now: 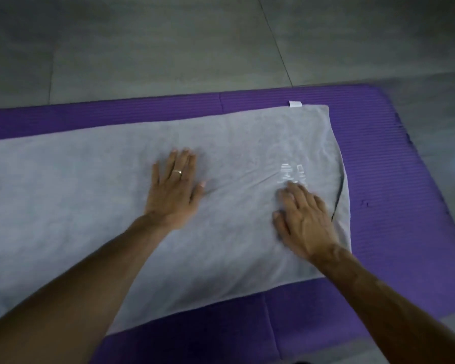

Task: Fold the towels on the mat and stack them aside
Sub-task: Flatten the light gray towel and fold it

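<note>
A long grey towel [90,195] lies spread across a purple ribbed mat [394,164]; it runs off the left edge of the view. It looks doubled over, with two layers showing along its right edge. A white tag [295,104] sticks out at its far right corner, and pale lettering [292,173] shows near the right end. My left hand [175,190], wearing a ring, presses flat on the towel's middle with fingers straight. My right hand [304,222] rests flat on the towel near the lettering; it is blurred.
Grey tiled floor [168,48] lies beyond the mat and to its right. Bare purple mat shows as a strip along the far side, a wider band right of the towel and a patch in front near me.
</note>
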A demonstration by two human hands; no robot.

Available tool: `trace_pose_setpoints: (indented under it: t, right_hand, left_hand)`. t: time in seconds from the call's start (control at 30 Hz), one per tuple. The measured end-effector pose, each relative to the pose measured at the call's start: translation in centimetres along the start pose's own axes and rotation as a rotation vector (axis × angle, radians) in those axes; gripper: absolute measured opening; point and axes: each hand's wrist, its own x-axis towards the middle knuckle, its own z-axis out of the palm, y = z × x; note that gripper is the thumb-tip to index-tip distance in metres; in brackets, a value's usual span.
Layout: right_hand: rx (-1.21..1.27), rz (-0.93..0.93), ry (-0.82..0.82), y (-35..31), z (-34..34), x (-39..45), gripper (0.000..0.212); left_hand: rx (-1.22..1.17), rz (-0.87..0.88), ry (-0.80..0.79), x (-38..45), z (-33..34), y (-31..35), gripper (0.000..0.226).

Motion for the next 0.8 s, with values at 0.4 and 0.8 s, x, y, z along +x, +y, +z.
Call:
trace_pose_setpoints:
  t: [0.4,0.8]
  right_hand:
    - [0.031,-0.282,-0.009,-4.7,0.8,-11.7,0.040]
    - [-0.026,-0.166,-0.081,-4.5,-0.1,-12.1,0.042]
  left_hand:
    - [0.183,0.079,-0.138,-15.4,3.5,0.0,0.078]
    - [0.166,0.193,-0.112,-15.3,3.4,1.0,0.089]
